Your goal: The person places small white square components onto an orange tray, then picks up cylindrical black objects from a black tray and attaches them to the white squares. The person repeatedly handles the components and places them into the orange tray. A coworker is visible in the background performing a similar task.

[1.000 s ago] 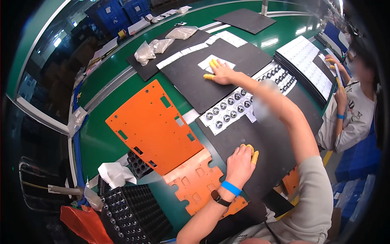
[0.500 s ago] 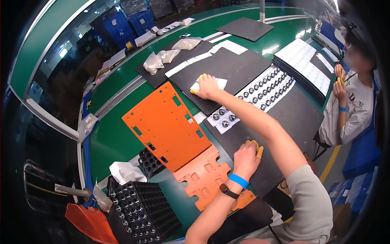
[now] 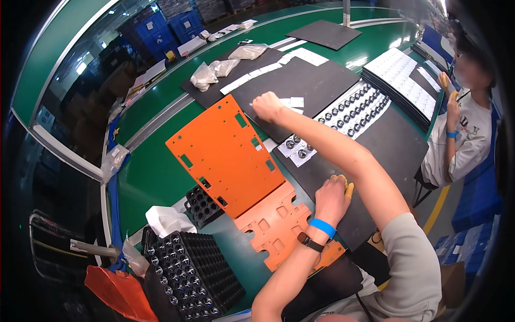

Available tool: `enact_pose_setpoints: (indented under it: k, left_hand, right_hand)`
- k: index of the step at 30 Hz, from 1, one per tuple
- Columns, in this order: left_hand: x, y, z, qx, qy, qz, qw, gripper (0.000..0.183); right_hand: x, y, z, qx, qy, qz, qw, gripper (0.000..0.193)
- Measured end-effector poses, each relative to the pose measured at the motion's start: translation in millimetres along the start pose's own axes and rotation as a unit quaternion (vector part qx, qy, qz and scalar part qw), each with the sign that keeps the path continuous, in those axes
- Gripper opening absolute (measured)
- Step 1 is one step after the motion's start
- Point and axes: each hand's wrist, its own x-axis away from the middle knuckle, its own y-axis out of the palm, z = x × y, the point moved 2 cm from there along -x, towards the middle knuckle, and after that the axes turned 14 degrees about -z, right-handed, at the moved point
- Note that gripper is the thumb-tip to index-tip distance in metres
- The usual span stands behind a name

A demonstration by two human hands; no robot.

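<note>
My right hand (image 3: pixel 268 107) is a closed fist over the black mat, beside the upper right edge of an upright orange plate (image 3: pixel 225 155). Whatever its fingers may hold is hidden. Small white pieces (image 3: pixel 294 102) lie just right of that fist. Lower down, my left hand (image 3: pixel 333 199) rests over the nearer black board (image 3: pixel 375 166), fingers curled together, with yellow covers on the fingertips. I cannot make out anything between them. Between the hands lies a white panel (image 3: pixel 343 116) with rows of dark round lens-like parts, partly covered by my right forearm.
A pale orange fixture plate (image 3: pixel 279 231) with cut-outs lies below the upright plate. Black trays (image 3: pixel 185 273) of round parts stand at lower left, beside white foam (image 3: pixel 166 221). Plastic bags (image 3: pixel 220 67) lie farther back. White panels (image 3: pixel 399 80) are stacked near a person (image 3: pixel 464 123) at right.
My right hand has moved slightly left, off the small white pieces, and its fingers have curled into a fist. My left hand has shifted slightly right and stays curled.
</note>
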Motion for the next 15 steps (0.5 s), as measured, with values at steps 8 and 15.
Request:
enact_pose_setpoints:
  k: [8, 15]
  left_hand:
    - [0.5, -4.6, -0.2, 0.009, -0.008, -0.020, 1.000, 0.017]
    - [-0.2, -3.7, -1.4, 0.001, 0.010, -0.007, 1.000, 0.014]
  right_hand:
    - [19.1, 1.9, -10.9, -0.116, 0.044, -0.095, 0.988, 0.045]
    - [37.8, 2.3, -36.4, -0.071, 0.073, -0.089, 0.991, 0.045]
